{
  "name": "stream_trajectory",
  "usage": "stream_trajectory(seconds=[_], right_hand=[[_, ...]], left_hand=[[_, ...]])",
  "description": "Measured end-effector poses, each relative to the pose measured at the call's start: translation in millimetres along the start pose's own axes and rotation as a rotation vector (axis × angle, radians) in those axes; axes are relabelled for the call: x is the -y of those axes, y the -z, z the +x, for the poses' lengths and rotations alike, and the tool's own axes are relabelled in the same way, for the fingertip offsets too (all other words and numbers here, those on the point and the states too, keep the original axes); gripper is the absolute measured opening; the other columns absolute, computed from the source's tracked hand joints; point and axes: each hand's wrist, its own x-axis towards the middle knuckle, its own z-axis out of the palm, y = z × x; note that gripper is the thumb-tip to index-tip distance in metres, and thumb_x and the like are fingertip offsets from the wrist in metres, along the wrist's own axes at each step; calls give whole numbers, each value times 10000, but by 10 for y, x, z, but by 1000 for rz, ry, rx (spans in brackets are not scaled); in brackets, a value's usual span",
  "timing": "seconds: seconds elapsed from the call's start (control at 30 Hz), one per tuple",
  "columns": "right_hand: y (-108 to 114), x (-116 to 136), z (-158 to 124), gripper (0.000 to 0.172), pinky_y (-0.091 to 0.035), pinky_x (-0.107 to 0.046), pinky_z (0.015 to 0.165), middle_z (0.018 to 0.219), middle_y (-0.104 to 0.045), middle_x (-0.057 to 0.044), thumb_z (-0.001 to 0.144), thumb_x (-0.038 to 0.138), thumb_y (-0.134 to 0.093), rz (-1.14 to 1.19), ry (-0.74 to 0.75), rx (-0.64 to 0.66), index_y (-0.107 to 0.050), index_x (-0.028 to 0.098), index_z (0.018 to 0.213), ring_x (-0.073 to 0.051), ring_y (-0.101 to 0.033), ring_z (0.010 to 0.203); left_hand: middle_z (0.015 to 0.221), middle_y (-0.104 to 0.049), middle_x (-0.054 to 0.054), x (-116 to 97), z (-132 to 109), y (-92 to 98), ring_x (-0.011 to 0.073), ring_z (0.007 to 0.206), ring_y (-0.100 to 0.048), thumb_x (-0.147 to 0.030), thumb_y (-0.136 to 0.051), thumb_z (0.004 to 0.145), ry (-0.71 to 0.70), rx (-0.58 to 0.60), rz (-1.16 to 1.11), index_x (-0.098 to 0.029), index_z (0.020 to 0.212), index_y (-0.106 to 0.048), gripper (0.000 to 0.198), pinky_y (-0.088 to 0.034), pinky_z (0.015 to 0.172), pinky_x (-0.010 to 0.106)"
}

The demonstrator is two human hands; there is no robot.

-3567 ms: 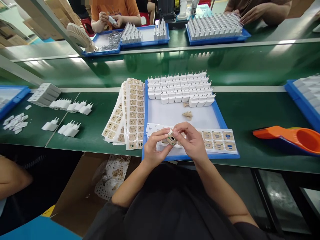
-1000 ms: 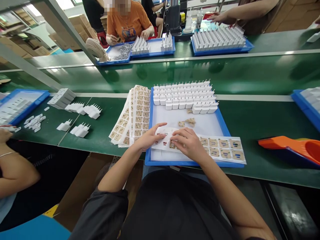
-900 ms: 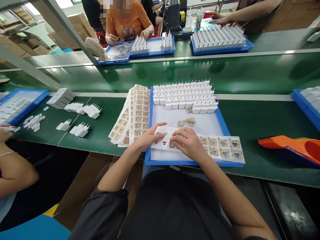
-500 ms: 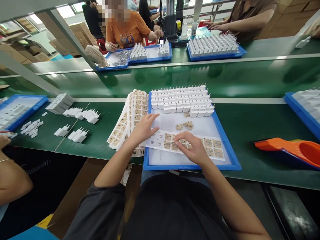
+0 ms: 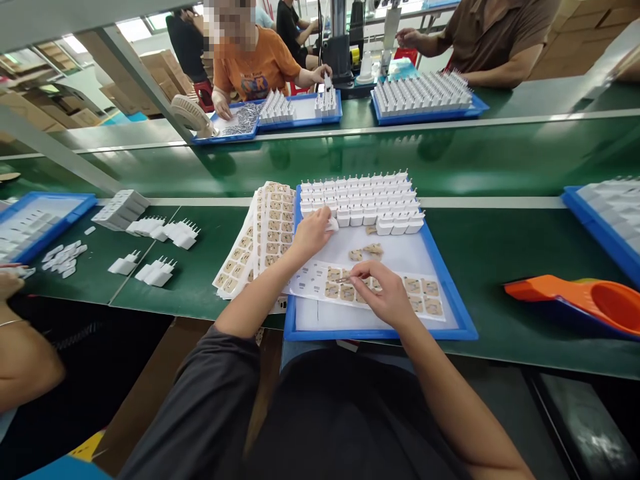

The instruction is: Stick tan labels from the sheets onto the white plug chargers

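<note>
My left hand (image 5: 313, 233) is closed on a white plug housing (image 5: 332, 225) at the front left of the rows of white plug housings (image 5: 357, 197). These stand pins up at the back of a blue-rimmed tray (image 5: 381, 333). Thin metal tweezers (image 5: 344, 279) are pinched in my right hand (image 5: 384, 293), their tips over a sheet of tan stickers (image 5: 414, 287) lying across the tray. The left end of that sheet is bare white backing. Behind it lie a few loose tan pieces (image 5: 365, 253).
More sticker sheets (image 5: 270, 233) are stacked left of the tray. Further left are loose plug housings (image 5: 156, 270) and small white parts (image 5: 65, 257). An orange scoop (image 5: 595, 300) lies at right. Across the green bench, co-workers sit behind trays of plugs (image 5: 425, 95).
My left hand has moved up and away from the sticker sheet and taken hold of a plug housing. My right hand stays over the sheet with the tweezers.
</note>
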Motion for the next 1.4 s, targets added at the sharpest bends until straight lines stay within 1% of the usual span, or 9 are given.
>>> stream_trajectory(seconds=[0.17,0.3,0.4,0.5,0.57,0.67,0.83,1.0,1.4], right_hand=[[30,12,3,88,-565,-332,768,931,-702,-39,970,311,-607,273,-86,35,-653,236,961,-173,-661,836],[45,79,7,131,-572,-345,767,869,-696,-37,953,346,-639,488,-112,137,-656,220,921,-179,-670,819],[-6,141,-17,152,-563,-328,718,836,-674,-34,937,360,-660,611,-130,187,-661,211,907,-167,-650,772],[-103,163,-62,163,-547,-309,689,820,-644,-28,922,372,-679,675,-176,107,-655,214,889,-159,-624,754],[-157,151,-91,191,-541,-307,669,803,-630,-25,913,399,-687,686,-211,39,-642,218,873,-160,-610,735],[-191,124,-117,223,-537,-311,655,786,-617,-22,902,434,-691,670,-247,7,-637,221,865,-162,-595,710],[-190,142,-117,241,-542,-306,659,789,-627,-19,872,452,-718,662,-340,-67,-638,227,843,-166,-602,719],[-235,214,-86,188,-545,-295,693,835,-649,-19,868,417,-731,574,-387,-242,-662,242,873,-166,-617,766],[-254,281,-41,149,-544,-285,696,837,-661,-8,880,375,-730,498,-358,-236,-680,235,880,-151,-626,762]], left_hand=[[1190,-626,70,-60,-558,203,209,982,-677,-440,-818,719,150,81,-882,-253,1270,-446,691,-590,829,360],[1119,-637,73,-235,-1011,186,216,965,-669,-480,-859,660,197,126,-1140,-223,1200,-540,678,-607,796,354],[1106,-655,73,-358,-1215,91,204,969,-670,-427,-858,702,173,67,-1084,-213,1103,-542,554,-587,801,322],[1297,-617,92,-435,-1333,13,203,1086,-658,-375,-793,813,108,8,-1027,-248,1119,-462,469,-563,843,307],[1368,-590,110,-445,-1385,-14,204,1148,-641,-384,-717,891,58,23,-995,-261,1166,-420,424,-546,898,327],[1293,-643,118,-408,-1432,-35,209,1121,-654,-452,-581,974,67,77,-915,-251,1212,-425,348,-532,922,354],[1259,-676,109,-360,-1466,-53,255,1180,-641,-508,-700,877,111,-30,-738,-255,1328,-518,548,-541,956,382],[1221,-706,99,-381,-1484,-34,265,1151,-653,-450,-742,858,-22,-198,-524,-244,1215,-679,417,-526,1018,423],[1216,-722,103,-396,-1474,-21,261,1141,-669,-432,-728,877,-98,-204,-447,-241,1242,-680,415,-526,1036,431]])
